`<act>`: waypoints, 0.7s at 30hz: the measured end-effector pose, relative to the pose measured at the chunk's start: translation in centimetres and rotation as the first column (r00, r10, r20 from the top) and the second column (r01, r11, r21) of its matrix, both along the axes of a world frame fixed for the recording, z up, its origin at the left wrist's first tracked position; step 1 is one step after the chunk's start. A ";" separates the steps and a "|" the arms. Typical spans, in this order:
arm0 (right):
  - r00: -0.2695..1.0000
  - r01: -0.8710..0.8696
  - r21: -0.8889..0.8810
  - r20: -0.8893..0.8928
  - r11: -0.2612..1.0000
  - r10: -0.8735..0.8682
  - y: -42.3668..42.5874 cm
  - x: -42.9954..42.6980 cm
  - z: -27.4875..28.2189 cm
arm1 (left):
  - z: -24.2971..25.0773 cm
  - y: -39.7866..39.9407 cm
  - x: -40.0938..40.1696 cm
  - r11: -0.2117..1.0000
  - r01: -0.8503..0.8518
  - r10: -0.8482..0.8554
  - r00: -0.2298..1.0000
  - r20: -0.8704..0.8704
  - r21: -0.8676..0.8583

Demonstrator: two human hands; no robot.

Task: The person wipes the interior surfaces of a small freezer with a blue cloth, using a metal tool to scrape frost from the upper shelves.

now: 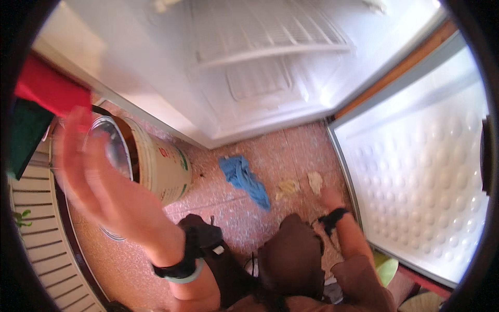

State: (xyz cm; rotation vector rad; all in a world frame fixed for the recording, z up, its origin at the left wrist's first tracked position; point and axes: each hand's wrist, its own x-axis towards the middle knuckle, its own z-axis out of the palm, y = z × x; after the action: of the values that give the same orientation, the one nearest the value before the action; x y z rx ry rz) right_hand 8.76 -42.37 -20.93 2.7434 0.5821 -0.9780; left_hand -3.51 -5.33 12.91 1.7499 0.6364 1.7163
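My left hand (pixel 105 175), blurred, is raised at the left with its fingers stretched out. It overlaps a shiny round metal vessel (pixel 117 146) beside an off-white plastic bucket (pixel 163 167); blur hides whether it touches or holds anything. My right hand (pixel 331 199) is low near the floor at the right, beside a crumpled cream scrap (pixel 315 182); its fingers are unclear. Between my hands a blue cloth (pixel 245 181) and a yellowish crumpled cloth (pixel 287 188) lie on the speckled reddish floor. Ahead, an open white refrigerator (pixel 206 128) shows a wire shelf (pixel 273 50).
The refrigerator's open door (pixel 413 175) stands close at the right. At the left are a red item (pixel 54 85), a dark green item (pixel 27 132) and a slatted cream panel (pixel 35 206). A green rounded object (pixel 386 269) sits below the door.
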 end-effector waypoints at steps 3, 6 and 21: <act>0.981 0.167 0.022 -0.106 0.986 -0.164 0.2 -4.6 -3.3 | -2.9 -0.7 -0.2 0.979 0.145 -0.146 0.989 0.008 -0.142; 0.994 0.109 0.213 -0.054 0.971 -0.100 0.3 -6.9 -2.7 | -4.6 -1.3 -0.3 0.936 0.273 -0.291 0.956 -0.049 -0.221; 0.973 0.147 0.891 -0.209 -0.430 -0.100 16.4 -0.3 28.4 | -10.5 -5.9 1.5 0.656 0.613 -0.700 0.276 -0.659 -0.440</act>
State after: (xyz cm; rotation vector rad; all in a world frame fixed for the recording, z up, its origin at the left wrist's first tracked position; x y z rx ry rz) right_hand 8.50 -25.97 7.49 4.4151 2.0788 -0.2602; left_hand -2.01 -11.28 2.44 2.2251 0.2075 0.2263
